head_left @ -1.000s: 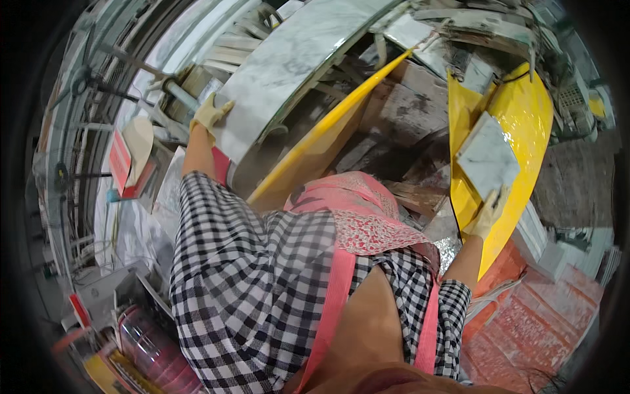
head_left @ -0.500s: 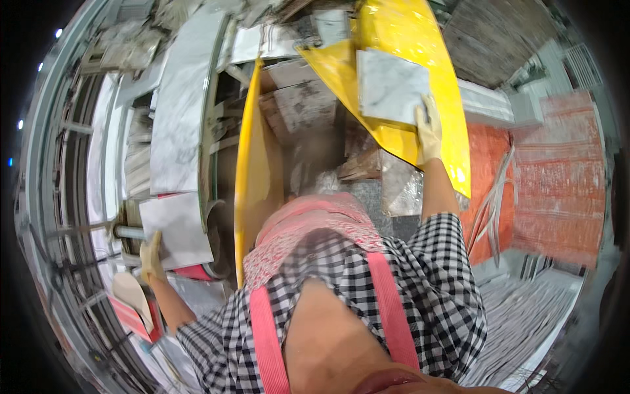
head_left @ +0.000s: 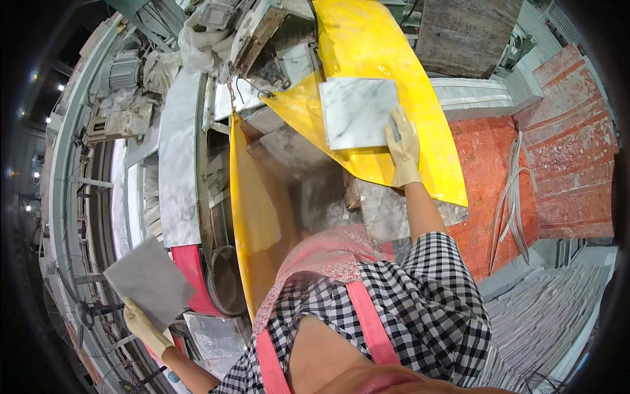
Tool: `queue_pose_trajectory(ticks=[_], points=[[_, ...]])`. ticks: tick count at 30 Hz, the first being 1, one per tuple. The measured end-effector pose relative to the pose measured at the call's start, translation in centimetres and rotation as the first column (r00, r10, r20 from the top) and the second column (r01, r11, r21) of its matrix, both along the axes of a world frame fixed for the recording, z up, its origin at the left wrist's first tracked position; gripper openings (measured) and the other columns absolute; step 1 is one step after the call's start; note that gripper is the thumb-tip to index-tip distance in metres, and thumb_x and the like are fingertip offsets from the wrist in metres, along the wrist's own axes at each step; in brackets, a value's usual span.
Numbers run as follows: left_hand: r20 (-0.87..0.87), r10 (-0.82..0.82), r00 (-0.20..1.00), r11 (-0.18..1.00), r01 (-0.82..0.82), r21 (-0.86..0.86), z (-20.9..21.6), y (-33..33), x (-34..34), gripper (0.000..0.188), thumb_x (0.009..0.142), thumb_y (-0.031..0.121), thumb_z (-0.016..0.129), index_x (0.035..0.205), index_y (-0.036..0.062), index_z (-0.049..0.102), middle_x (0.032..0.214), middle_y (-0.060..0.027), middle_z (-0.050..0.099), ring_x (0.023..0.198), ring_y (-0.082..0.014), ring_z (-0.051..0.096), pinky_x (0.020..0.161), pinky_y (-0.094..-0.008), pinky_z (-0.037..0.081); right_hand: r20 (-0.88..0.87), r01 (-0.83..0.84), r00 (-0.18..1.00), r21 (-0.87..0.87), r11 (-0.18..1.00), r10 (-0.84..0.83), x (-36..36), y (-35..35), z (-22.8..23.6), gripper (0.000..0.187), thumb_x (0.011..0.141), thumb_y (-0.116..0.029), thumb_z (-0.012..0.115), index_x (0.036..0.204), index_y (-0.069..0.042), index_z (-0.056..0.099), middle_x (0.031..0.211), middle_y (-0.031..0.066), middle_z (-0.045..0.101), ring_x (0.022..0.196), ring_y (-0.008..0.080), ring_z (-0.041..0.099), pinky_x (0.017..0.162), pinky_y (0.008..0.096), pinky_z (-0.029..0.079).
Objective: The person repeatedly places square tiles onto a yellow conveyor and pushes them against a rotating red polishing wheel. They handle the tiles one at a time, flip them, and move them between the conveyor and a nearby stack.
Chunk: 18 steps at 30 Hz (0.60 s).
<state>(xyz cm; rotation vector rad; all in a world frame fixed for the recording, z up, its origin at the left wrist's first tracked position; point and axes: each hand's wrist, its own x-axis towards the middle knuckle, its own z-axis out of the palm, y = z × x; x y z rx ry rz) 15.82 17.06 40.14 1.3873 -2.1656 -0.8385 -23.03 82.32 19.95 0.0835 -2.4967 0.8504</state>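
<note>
In a cream glove, my left hand (head_left: 146, 325) grips the lower edge of a grey square tile (head_left: 152, 279), holding it tilted out at the left. My right hand (head_left: 403, 148), gloved the same way, has its fingers at the right edge of a white square tile with grey veins (head_left: 359, 113). That tile is over the yellow sheet (head_left: 387, 46); whether it rests on the sheet I cannot tell. The right thumb's side is toward the tile, and the fingers partly cover its edge.
A long marble-patterned slab (head_left: 184, 157) runs along the left beside a red strip (head_left: 191, 279) and a round roller end (head_left: 227, 282). An upright yellow flap (head_left: 246, 217) stands before me. Orange sheeting (head_left: 489, 177) with pale straps and stacked thin slabs (head_left: 558, 322) lie at right.
The left tile has come away from beside the long slab, moving down and tilting in my left hand. My right hand and its tile appear lower and further left as the view has shifted.
</note>
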Motion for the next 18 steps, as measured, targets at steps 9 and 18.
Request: queue_pose_trajectory(ticks=[9,18], points=[[-0.503,-0.259,0.824,0.846,0.445,0.294,-5.9,13.6,-22.8,0.059,0.109,0.043,0.043,0.144,-0.004,0.052,0.141,-0.0137,0.058,0.125,-0.0234,0.058,0.106,-0.0351,0.047,-0.037,0.006,0.999,-0.03,1.0,-0.008,-0.8,0.7,-1.2,0.043,0.096,-0.03,0.06,0.135,-0.013,0.063,0.152,0.0121,0.052,0.135,0.0364,0.05,0.117,0.0466,0.034],[-0.136,-0.789,0.599,0.56,0.793,0.239,-12.0,36.9,-43.0,0.061,0.105,0.043,0.039,0.113,-0.0096,0.069,0.112,-0.0305,0.069,0.101,-0.0428,0.065,0.093,-0.0463,0.046,0.033,-0.132,0.983,-0.546,0.827,0.178,-1.3,1.5,-0.2,0.045,0.109,-0.034,0.047,0.14,-0.003,0.06,0.146,0.0135,0.057,0.138,0.024,0.05,0.116,0.0362,0.036]])
